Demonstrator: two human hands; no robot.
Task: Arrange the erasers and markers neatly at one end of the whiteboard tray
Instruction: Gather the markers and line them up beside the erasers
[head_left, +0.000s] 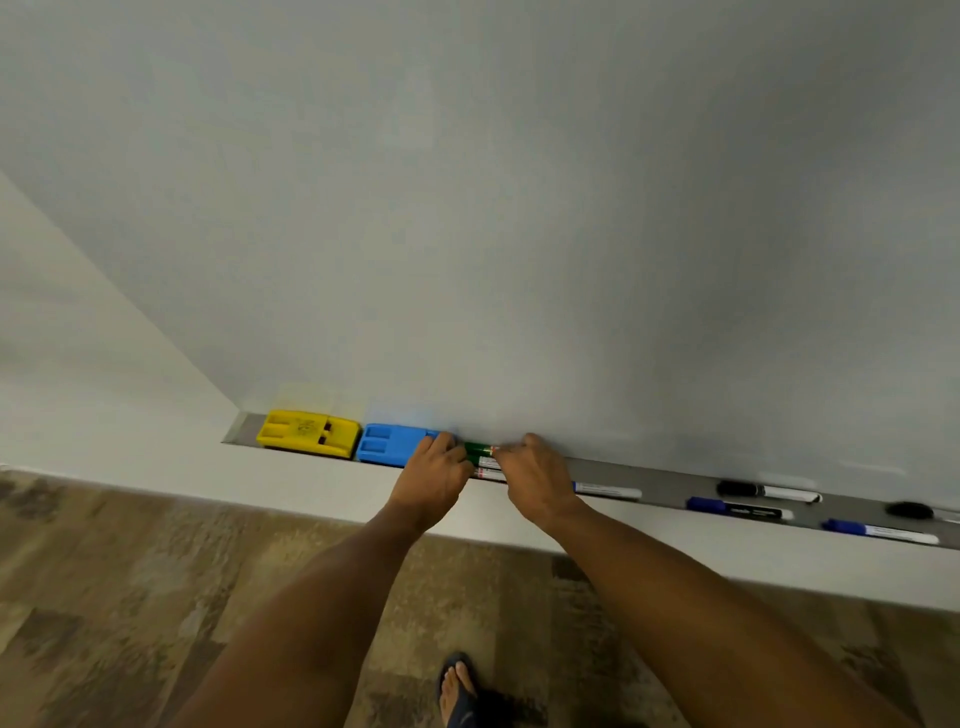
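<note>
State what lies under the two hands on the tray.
Green-capped markers show between the left hand and right hand on the tray. Their barrels and exact count are covered.

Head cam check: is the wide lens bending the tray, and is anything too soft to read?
Head view: the grey metal whiteboard tray runs slanted and the edges curve, so there is wide-angle distortion; the green-capped markers between the left hand and right hand are soft, labels unreadable; faint glare on the whiteboard.

We count two erasers, one yellow eraser and one blue eraser, and at least seven markers in the tray.
</note>
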